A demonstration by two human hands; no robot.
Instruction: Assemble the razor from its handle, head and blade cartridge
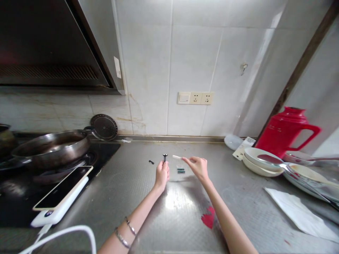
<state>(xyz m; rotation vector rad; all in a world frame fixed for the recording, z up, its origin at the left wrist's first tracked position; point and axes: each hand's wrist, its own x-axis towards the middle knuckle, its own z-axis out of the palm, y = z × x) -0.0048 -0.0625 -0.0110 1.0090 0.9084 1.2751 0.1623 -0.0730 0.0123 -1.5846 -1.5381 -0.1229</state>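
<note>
My left hand (161, 175) is closed around the handle of a small black T-shaped razor (165, 157), its head pointing up and away from me. To its right, my right hand (198, 167) pinches a thin white stick (177, 157) that looks like a small brush; its tip points left toward the razor without touching it. On the counter between the hands lie two small dark green flat packs (180, 170), with something clear just behind them. Left of the razor rests a small black piece (151, 162), too small to name surely.
A steel pan (53, 150) sits on the black cooktop at left, near a phone (65, 187) on a white power bank (42, 218) with a cable. On the right stand a red thermos (283, 132), stacked bowls (261, 169), plates and a paper napkin (299, 211). A red heart-shaped mark (208, 218) lies near my right forearm.
</note>
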